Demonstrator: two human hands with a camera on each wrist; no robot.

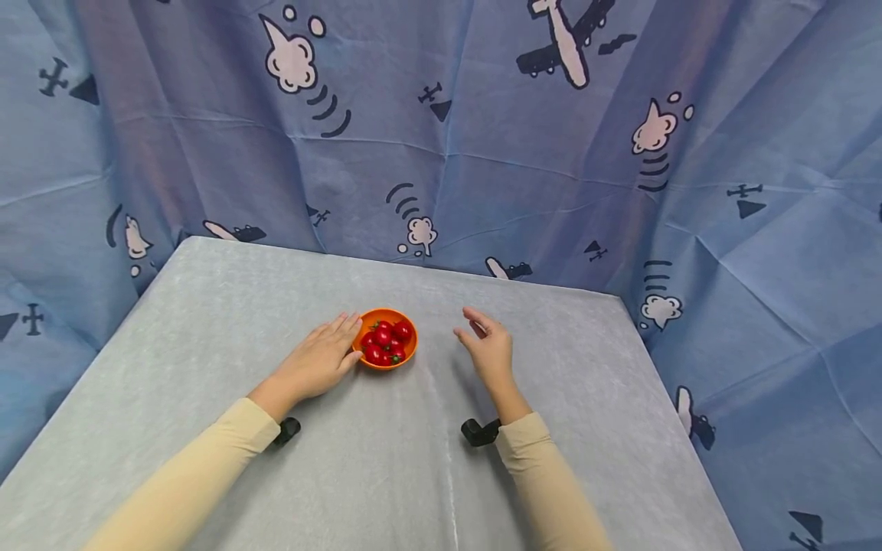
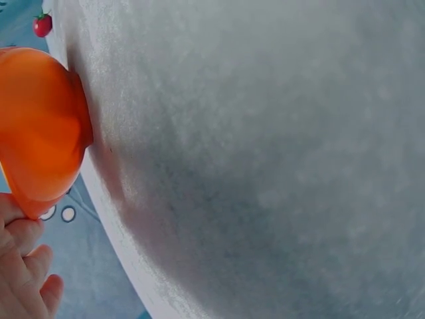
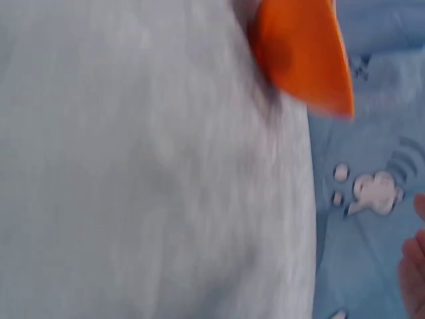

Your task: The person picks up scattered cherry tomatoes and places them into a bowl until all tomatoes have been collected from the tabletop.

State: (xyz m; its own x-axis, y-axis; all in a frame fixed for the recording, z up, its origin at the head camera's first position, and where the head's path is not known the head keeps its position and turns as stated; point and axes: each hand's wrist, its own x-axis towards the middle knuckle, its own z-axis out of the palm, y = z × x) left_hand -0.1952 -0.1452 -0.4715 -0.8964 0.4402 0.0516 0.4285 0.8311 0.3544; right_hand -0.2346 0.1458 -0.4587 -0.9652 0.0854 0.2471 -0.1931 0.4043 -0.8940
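An orange bowl [image 1: 383, 367] holds several small red tomatoes [image 1: 383, 335] with green stems. My left hand [image 1: 320, 358] lies against the bowl's left side with its fingers extended, fingertips at the rim. From the left wrist, the orange bowl [image 2: 40, 126] appears side-on, with fingers [image 2: 25, 232] at its edge. Beyond it in that view shows one red tomato [image 2: 42, 25]. To the right of the bowl, my right hand [image 1: 491, 353] is held apart from it, thumb and fingers spread with nothing visible between them. The right wrist view is blurred and catches the bowl [image 3: 302, 53].
A pale grey cloth-like surface covers the table [image 1: 386, 474]. Behind and to the right hangs a blue curtain [image 1: 482, 176] printed with planes and clouds. Black wrist straps [image 1: 480, 433] show under both forearms.
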